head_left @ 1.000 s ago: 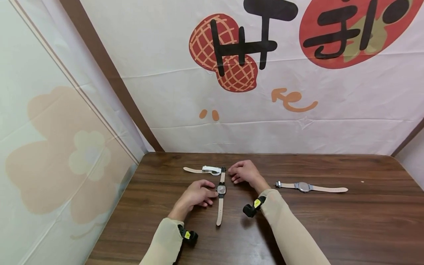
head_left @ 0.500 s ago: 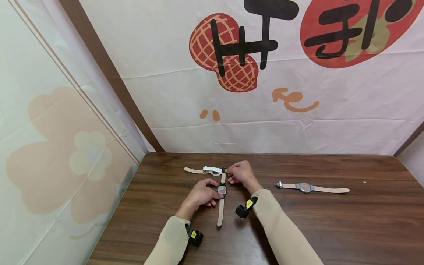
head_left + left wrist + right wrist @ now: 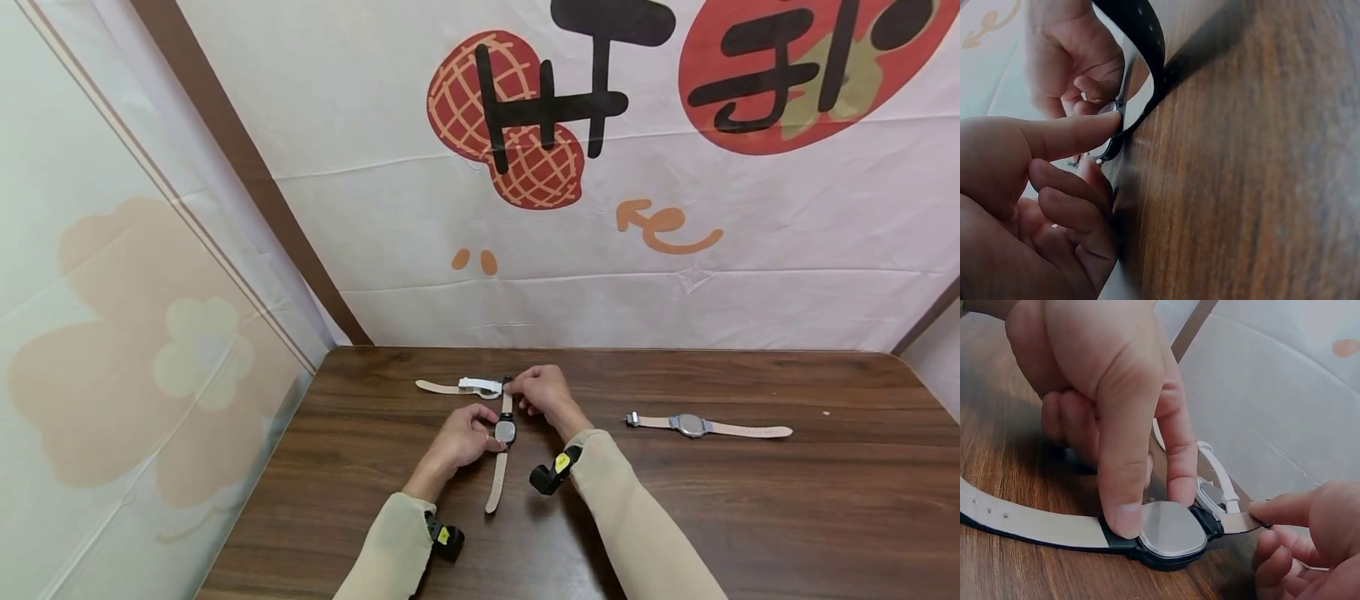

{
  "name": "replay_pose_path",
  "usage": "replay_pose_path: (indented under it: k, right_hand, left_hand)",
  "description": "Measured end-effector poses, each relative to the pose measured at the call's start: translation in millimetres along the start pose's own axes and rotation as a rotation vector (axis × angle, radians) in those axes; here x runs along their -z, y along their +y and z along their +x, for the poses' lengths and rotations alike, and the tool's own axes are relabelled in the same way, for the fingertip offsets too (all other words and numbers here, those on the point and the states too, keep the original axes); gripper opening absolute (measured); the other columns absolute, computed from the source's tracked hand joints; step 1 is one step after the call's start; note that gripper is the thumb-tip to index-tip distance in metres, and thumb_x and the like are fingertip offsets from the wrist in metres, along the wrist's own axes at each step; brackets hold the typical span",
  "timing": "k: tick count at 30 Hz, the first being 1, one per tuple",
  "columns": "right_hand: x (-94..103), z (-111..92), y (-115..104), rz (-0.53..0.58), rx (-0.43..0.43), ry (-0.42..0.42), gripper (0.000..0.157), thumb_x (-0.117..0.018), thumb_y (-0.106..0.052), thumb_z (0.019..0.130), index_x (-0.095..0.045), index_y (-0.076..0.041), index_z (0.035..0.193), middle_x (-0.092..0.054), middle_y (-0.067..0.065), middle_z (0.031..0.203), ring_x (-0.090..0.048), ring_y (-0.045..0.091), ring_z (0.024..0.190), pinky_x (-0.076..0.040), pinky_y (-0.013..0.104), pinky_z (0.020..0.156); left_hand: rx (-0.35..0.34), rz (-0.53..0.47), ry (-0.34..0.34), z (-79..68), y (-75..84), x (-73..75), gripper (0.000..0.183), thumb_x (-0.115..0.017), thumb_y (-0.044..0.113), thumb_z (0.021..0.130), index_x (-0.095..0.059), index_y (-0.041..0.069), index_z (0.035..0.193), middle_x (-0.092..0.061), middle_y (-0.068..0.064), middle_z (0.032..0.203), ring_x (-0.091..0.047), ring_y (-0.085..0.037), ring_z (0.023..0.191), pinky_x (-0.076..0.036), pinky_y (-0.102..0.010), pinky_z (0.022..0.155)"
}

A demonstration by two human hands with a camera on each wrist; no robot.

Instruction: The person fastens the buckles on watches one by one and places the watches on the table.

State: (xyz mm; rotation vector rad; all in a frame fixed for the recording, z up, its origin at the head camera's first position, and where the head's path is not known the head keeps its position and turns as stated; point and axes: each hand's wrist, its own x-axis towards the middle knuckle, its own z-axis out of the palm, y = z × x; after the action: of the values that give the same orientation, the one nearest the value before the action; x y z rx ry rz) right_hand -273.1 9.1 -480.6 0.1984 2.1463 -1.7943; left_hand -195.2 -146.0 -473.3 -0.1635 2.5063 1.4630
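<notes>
A black watch (image 3: 506,432) lies with its silver case back and pale strap lining facing up, seen in the head view. My left hand (image 3: 459,437) grips its case, the thumb (image 3: 1125,519) at one end and a finger on the far side. At the buckle end of the strap, my right hand (image 3: 546,390) pinches the band between thumb and fingertips, as the right wrist view shows. In the left wrist view the black strap (image 3: 1147,37) bends above the table. Touching or nearly touching the buckle end is a white watch (image 3: 480,386), partly hidden in the right wrist view.
A light-blue watch (image 3: 690,425) is stretched out on the wooden table (image 3: 750,517) to the right. Behind the table's far edge hangs a printed cloth (image 3: 525,308), and another cloth (image 3: 202,350) stands along the left side.
My right hand has moved left from beside the strap and now pinches its buckle end. My left hand has shifted slightly right onto the case. The strap's free end has swung a little left.
</notes>
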Motion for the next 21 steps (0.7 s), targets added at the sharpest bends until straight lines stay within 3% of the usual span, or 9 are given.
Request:
replay_pose_path:
  k: [10,14,21]
  right_hand:
    - [3.6,-4.0,-0.3,0.046,0.056,-0.073,0.015,-0.079,-0.012,0.081,-0.069,-0.004,0.087,-0.060,0.000,0.064,-0.055,0.011,0.053,-0.043,0.023,0.046]
    - [6.0,-4.4,-0.9,0.089,0.070,-0.072,0.014,-0.079,-0.012,0.081,-0.069,-0.003,0.087,-0.062,0.000,0.068,-0.055,0.011,0.056,-0.045,0.023,0.048]
    - [12.9,-4.9,-2.7,0.114,0.080,-0.037,0.013,-0.078,-0.011,0.082,-0.069,-0.003,0.087,-0.062,0.000,0.074,-0.055,0.012,0.061,-0.047,0.023,0.051]
  left_hand:
    - [-0.084,-0.003,0.011,-1.1,1.2,-3.7,0.029,-0.077,-0.004,0.073,-0.060,0.001,0.096,-0.061,-0.006,0.083,-0.053,-0.015,0.074,-0.041,-0.025,0.066]
    - [-0.073,-0.025,-0.012,-0.5,1.4,-3.9,0.028,-0.076,-0.003,0.077,-0.061,0.000,0.101,-0.064,-0.008,0.085,-0.053,-0.014,0.071,-0.042,-0.024,0.062]
    - [-0.060,-0.035,-0.046,-0.7,2.7,-3.9,0.028,-0.072,0.006,0.084,-0.066,-0.003,0.110,-0.065,-0.006,0.093,-0.053,-0.014,0.080,-0.042,-0.025,0.069]
